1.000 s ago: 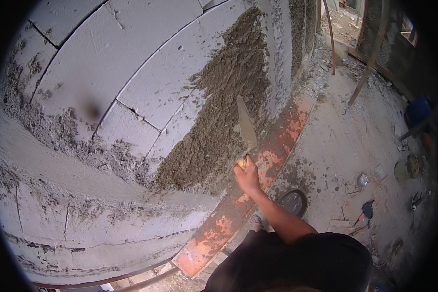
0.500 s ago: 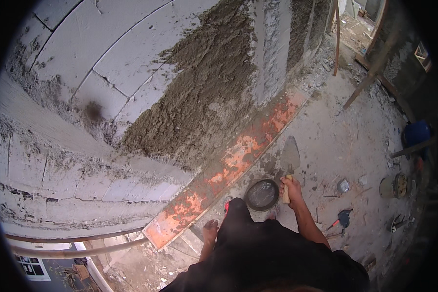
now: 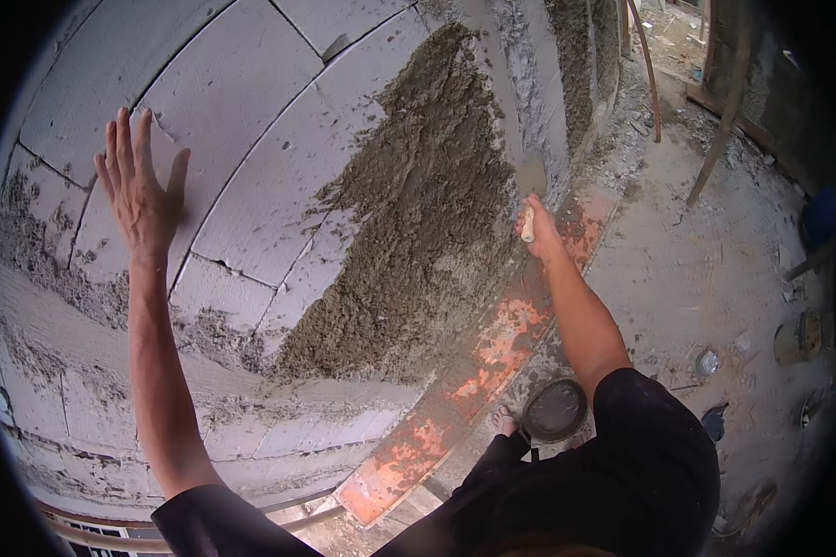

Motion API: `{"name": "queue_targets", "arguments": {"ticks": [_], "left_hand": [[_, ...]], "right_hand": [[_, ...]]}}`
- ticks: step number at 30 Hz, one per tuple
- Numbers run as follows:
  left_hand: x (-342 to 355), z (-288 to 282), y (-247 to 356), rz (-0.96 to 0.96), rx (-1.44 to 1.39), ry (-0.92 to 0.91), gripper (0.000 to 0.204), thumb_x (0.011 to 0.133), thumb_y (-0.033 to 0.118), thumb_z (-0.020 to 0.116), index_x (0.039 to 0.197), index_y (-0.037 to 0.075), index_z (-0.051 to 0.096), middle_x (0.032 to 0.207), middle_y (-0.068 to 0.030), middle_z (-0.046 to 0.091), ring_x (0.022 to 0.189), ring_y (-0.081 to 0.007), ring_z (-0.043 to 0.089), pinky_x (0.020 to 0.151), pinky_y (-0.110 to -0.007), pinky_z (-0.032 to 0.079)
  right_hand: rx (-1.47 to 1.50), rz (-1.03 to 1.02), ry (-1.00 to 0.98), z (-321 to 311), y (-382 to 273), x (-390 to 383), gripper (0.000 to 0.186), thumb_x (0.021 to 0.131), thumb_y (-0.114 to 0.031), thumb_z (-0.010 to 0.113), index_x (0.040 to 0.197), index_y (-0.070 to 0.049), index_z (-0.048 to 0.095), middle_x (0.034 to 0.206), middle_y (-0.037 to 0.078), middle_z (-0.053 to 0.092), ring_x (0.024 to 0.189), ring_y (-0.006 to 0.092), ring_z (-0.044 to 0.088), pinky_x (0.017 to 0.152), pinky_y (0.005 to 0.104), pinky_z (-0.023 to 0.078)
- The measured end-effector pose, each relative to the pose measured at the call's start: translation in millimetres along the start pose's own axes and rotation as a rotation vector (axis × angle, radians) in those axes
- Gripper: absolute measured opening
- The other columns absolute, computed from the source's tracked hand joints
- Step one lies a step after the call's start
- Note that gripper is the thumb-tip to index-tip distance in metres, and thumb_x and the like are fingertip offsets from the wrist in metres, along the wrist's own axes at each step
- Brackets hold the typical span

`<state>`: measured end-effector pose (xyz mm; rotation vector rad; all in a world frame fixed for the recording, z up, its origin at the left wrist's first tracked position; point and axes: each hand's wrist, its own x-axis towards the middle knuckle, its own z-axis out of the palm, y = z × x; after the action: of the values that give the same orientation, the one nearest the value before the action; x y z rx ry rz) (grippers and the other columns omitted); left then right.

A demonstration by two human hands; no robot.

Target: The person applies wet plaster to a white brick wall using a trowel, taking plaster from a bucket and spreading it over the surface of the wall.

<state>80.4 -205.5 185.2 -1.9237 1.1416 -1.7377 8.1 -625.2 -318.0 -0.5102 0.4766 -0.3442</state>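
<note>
My left hand is spread with straight fingers against or just off the pale block wall, left of the wet mortar patch. In my right hand is a trowel, gripped by its light wooden handle. Its blade points up and lies by the right edge of the mortar, beside a smooth pale vertical strip. Whether the blade touches the wall I cannot tell. Below my right arm, a round black tub stands on the floor with grey material in it.
An orange board smeared with mortar runs along the wall's foot. Wooden poles lean at the upper right. A bucket, a blue container and rubble lie to the right. My bare foot is beside the tub.
My left hand has risen from beside my leg to the wall and spread out. My right hand has carried the trowel up from beside the tub to the mortar's right edge. The view has shifted.
</note>
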Motion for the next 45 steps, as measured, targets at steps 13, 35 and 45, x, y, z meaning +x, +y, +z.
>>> {"name": "queue_targets", "arguments": {"ticks": [13, 35, 45], "left_hand": [[-22, 49, -26, 0.028, 0.321, -0.201, 0.067, 0.096, 0.065, 0.029, 0.155, 0.034, 0.024, 0.163, 0.0045, 0.019, 0.151, -0.0138, 0.012, 0.124, -0.046, -0.003], [-10, 14, -4, -0.137, 0.468, -0.501, 0.066, 0.095, 0.063, 0.037, 0.154, 0.037, 0.024, 0.162, 0.0066, 0.020, 0.150, -0.0102, 0.012, 0.125, -0.043, -0.002], [-17, 32, -13, -0.128, 0.422, -0.433, 0.063, 0.098, 0.059, 0.040, 0.155, 0.033, 0.026, 0.162, 0.0040, 0.022, 0.150, -0.0136, 0.015, 0.124, -0.046, 0.004]], "right_hand": [[0.207, -0.052, -0.055, 103, -23, 163, 0.032, 0.103, -0.040, 0.044, 0.104, -0.009, 0.047, 0.072, 0.004, 0.049, 0.054, 0.0137, 0.047, 0.045, 0.0277, 0.042], [0.065, -1.095, 0.494, 189, -118, -93, 0.021, 0.092, -0.013, 0.057, 0.100, -0.005, 0.039, 0.081, 0.012, 0.057, 0.064, 0.0219, 0.061, 0.051, 0.0359, 0.050], [-1.131, -0.801, 0.218, 161, 30, -183, 0.046, 0.087, -0.017, 0.058, 0.126, 0.003, 0.046, 0.101, 0.029, 0.065, 0.097, 0.0463, 0.063, 0.083, 0.0500, 0.047]]}}
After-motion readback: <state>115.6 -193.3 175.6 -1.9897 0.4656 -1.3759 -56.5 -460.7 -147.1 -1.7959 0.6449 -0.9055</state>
